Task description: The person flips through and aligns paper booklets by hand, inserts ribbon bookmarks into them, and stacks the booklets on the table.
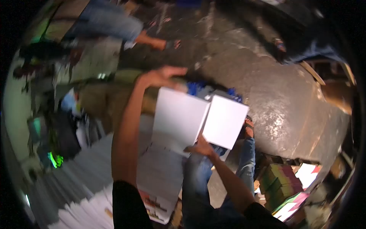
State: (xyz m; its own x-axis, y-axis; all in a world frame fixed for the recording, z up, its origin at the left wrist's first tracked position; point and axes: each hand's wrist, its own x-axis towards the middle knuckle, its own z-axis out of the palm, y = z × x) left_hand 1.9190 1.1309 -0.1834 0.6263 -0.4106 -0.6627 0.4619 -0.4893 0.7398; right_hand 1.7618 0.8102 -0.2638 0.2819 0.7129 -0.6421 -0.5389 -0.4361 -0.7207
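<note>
Two white rectangular pieces, which look like paper or card, lie side by side in front of me. My left hand is over the top edge of the left white piece, with fingers stretched out and somewhat blurred. At the lower inner corner, where the two pieces meet, is my right hand. One finger points up along the gap and another reaches to the left; they appear to touch the edges. The right white piece lies tilted beside it. Whether each piece is one sheet or a stack, I cannot tell.
Blue parts show behind the white pieces. Long rows of stacked pale sheets fill the lower left. Colourful printed stacks stand at lower right. Other people's legs are at the upper left and upper right on the dark floor.
</note>
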